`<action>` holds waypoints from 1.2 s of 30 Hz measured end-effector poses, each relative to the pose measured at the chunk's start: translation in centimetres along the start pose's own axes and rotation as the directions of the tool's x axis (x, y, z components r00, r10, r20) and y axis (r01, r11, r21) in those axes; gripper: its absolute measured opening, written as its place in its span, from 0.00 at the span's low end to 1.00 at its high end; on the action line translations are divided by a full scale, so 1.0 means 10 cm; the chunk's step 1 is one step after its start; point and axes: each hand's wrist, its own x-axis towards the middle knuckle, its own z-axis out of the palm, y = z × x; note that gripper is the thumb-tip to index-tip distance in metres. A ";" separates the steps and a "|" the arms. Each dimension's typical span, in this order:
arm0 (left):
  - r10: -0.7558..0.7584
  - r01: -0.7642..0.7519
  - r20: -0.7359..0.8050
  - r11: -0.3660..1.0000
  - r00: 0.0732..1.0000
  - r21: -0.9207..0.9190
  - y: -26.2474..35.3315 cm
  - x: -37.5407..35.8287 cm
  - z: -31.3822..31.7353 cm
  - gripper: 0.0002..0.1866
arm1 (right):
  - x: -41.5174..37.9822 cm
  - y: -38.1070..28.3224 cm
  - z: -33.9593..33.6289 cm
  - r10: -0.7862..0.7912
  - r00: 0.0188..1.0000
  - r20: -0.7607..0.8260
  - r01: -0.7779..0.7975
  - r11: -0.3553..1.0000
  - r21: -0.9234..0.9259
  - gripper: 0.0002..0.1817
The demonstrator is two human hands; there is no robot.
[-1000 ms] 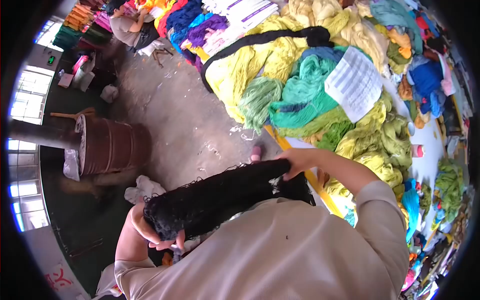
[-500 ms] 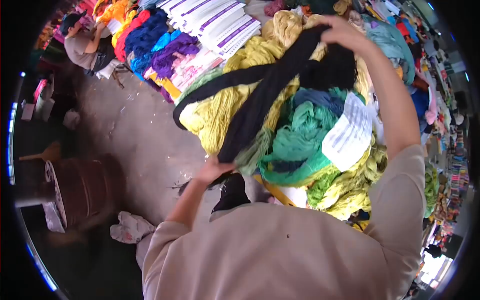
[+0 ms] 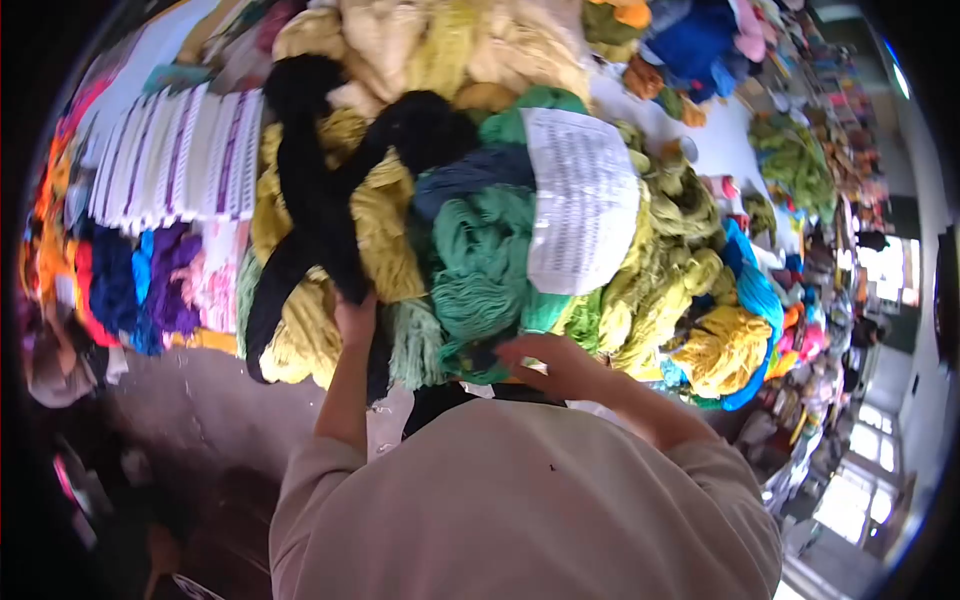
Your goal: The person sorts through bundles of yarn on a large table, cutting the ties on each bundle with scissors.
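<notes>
My left hand (image 3: 355, 318) is closed round the lower end of a long black skein (image 3: 305, 180), which lies across yellow yarn (image 3: 305, 335). My right hand (image 3: 545, 362) is just below the green yarn (image 3: 480, 255), fingers apart, and nothing shows in it. A printed white sheet (image 3: 580, 200) lies on the green and dark blue yarn. Pale green strands (image 3: 415, 340) hang between the black skein and the green yarn.
Stacked white papers with purple stripes (image 3: 180, 160) stand at the left, above purple yarn (image 3: 172, 275). Beige skeins (image 3: 530, 50) lie at the back. Olive yarn (image 3: 650, 290), golden yarn (image 3: 722, 345) and blue yarn (image 3: 755, 285) are at the right. A seated person (image 3: 65, 360) is at far left.
The view has turned right. My right hand has let go of the black skein's upper end and come down near the green yarn's front edge. My left hand still holds the black skein.
</notes>
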 end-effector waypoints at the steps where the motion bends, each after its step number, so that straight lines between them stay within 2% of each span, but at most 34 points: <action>1: 0.023 -0.023 -0.020 1.000 1.000 -0.005 -0.02 -0.01 0.00 0.33 | -0.29 0.16 -0.04 0.050 0.995 -0.083 -0.053 0.998 -0.036 0.16; 2: 0.031 -0.031 -0.010 0.997 0.999 -0.067 0.06 -0.01 -0.02 0.33 | -0.55 0.30 -0.11 0.091 0.983 -0.161 -0.104 0.992 -0.070 0.15; 3: -0.008 0.008 0.003 0.999 1.000 -0.035 0.00 -0.02 -0.03 0.35 | -0.77 0.47 -0.17 0.192 0.952 -0.240 -0.205 0.978 -0.034 0.16; 4: -0.047 0.047 -0.011 0.999 0.999 0.021 0.07 -0.06 -0.04 0.37 | -0.98 0.65 -0.19 0.252 0.901 -0.354 -0.296 0.952 -0.076 0.14; 6: -0.124 0.130 -0.050 0.984 0.991 0.121 0.29 -0.16 -0.09 0.41 | -1.30 0.96 -0.28 0.494 0.731 -0.470 -0.507 0.855 0.110 0.11; 7: -0.123 0.130 -0.062 0.983 0.990 0.130 0.34 -0.24 -0.07 0.41 | -1.43 1.15 -0.33 0.474 0.703 -0.530 -0.505 0.858 0.096 0.10; 9: -0.085 0.108 -0.131 0.978 0.988 0.181 0.44 -0.36 -0.06 0.43 | -1.63 1.54 -0.43 0.426 0.704 -0.569 -0.494 0.868 0.039 0.08; 11: -0.069 0.094 -0.127 0.975 0.989 0.200 0.41 -0.52 0.00 0.44 | -1.67 1.75 -0.57 0.427 0.700 -0.572 -0.502 0.864 0.030 0.07; 13: -0.141 0.201 -0.173 0.892 0.975 0.404 0.29 -0.68 0.12 0.46 | -1.64 1.93 -0.70 0.426 0.705 -0.567 -0.492 0.869 0.040 0.06; 14: -0.091 0.151 -0.146 0.863 0.985 0.483 0.03 -0.69 0.16 0.47 | -1.62 2.06 -0.76 0.445 0.713 -0.542 -0.493 0.868 0.064 0.07; 17: -0.259 0.291 -0.138 0.778 0.956 0.556 0.18 -0.73 0.34 0.48 | -1.55 2.40 -0.84 0.464 0.732 -0.499 -0.466 0.875 0.129 0.08; 19: -0.279 0.350 -0.213 0.694 0.936 0.630 0.11 -0.68 0.47 0.47 | -1.50 2.49 -0.91 0.540 0.725 -0.426 -0.532 0.833 0.151 0.10; 20: -0.243 0.353 -0.255 0.638 0.936 0.684 0.00 -0.63 0.54 0.45 | -1.48 2.50 -0.93 0.510 0.734 -0.447 -0.512 0.849 0.129 0.10; 23: -0.372 0.436 -0.261 0.532 0.890 0.726 0.08 -0.49 0.61 0.43 | -1.43 2.55 -0.95 0.486 0.750 -0.449 -0.502 0.860 0.093 0.09; 25: -0.265 0.419 -0.325 0.513 0.908 0.750 -0.04 -0.49 0.67 0.41 | -1.41 2.60 -0.91 0.483 0.728 -0.486 -0.508 0.857 0.091 0.07; 29: -0.275 0.437 -0.344 0.465 0.898 0.769 -0.05 -0.46 0.71 0.38 | -1.32 2.65 -0.93 0.430 0.725 -0.538 -0.494 0.869 0.029 0.08; 31: -0.323 0.458 -0.338 0.453 0.884 0.765 -0.04 -0.44 0.70 0.31 | -1.29 2.72 -0.89 0.399 0.721 -0.566 -0.481 0.877 0.005 0.08; 32: -0.286 0.437 -0.338 0.443 0.897 0.783 -0.04 -0.45 0.71 0.29 | -1.28 2.75 -0.88 0.363 0.726 -0.584 -0.474 0.880 -0.042 0.09; 33: -0.284 0.434 -0.336 0.440 0.898 0.786 -0.04 -0.45 0.71 0.29 | -1.27 2.77 -0.87 0.326 0.730 -0.600 -0.467 0.880 -0.090 0.09; 36: -0.290 0.436 -0.336 0.436 0.896 0.787 -0.08 -0.46 0.71 0.32 | -1.25 2.79 -0.85 0.348 0.710 -0.612 -0.480 0.876 -0.058 0.10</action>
